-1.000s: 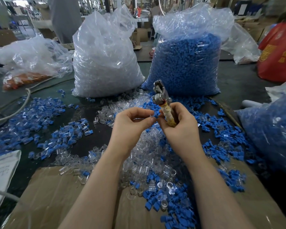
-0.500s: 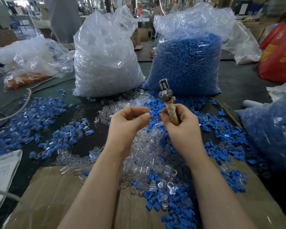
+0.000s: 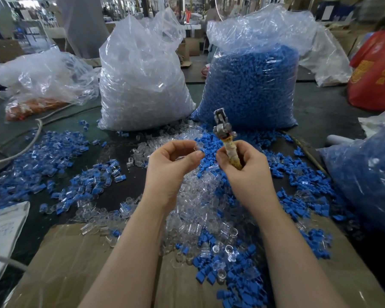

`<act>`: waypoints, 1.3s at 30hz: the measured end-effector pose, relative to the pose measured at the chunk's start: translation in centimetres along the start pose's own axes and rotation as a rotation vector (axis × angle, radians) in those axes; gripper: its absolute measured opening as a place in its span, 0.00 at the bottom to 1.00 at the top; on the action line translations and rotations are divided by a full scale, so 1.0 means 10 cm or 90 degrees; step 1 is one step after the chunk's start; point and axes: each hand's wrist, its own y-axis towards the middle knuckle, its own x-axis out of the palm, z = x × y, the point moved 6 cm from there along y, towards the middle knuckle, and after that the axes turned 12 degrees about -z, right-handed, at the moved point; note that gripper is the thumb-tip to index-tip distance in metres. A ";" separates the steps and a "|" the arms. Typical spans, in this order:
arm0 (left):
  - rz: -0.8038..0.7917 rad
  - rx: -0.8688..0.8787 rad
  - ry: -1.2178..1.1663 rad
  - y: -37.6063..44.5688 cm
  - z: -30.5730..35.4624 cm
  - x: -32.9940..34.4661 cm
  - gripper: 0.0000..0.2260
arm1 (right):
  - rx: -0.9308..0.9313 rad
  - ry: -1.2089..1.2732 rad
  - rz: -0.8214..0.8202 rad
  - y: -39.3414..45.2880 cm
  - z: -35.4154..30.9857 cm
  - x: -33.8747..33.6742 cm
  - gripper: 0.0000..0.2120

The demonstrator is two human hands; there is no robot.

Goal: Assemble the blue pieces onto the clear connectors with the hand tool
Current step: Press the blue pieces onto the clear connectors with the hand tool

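Far left on the tabletop (image 3: pixel 320 107): assembled pieces (image 3: pixel 53 161). Behind, clear bag (image 3: pixel 142 85), then blue bag (image 3: pixel 251 85). Left hand (image 3: pixel 171 167) raised over the centre pile, fingers curled, pinching a clear connector (image 3: pixel 196 148) at the fingertips. Loose blue pieces (image 3: pixel 209 145) just behind. Right hand (image 3: pixel 245 167) grips the tool (image 3: pixel 226 138), head up, near the connector.

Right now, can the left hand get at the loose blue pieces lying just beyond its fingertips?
Probably yes. The left hand hovers just short of the loose blue pieces with nothing between, but its fingers already pinch a clear connector, which limits the grip.
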 end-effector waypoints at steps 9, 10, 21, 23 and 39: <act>0.015 0.069 0.035 0.01 0.10 -0.06 0.12 | 0.078 -0.156 -0.148 0.01 0.17 0.02 0.11; 0.013 0.073 0.043 0.01 0.11 -0.06 0.12 | 0.083 -0.160 -0.160 0.01 0.18 0.03 0.11; 0.008 0.086 0.087 0.01 0.12 -0.09 0.12 | 0.077 -0.229 -0.210 -0.01 0.15 0.09 0.09; 0.005 0.088 0.086 0.01 0.12 -0.09 0.12 | 0.078 -0.255 -0.208 -0.01 0.14 0.10 0.08; -0.011 0.030 0.065 0.01 0.09 -0.06 0.14 | 0.090 -0.334 -0.161 -0.04 0.10 0.06 0.10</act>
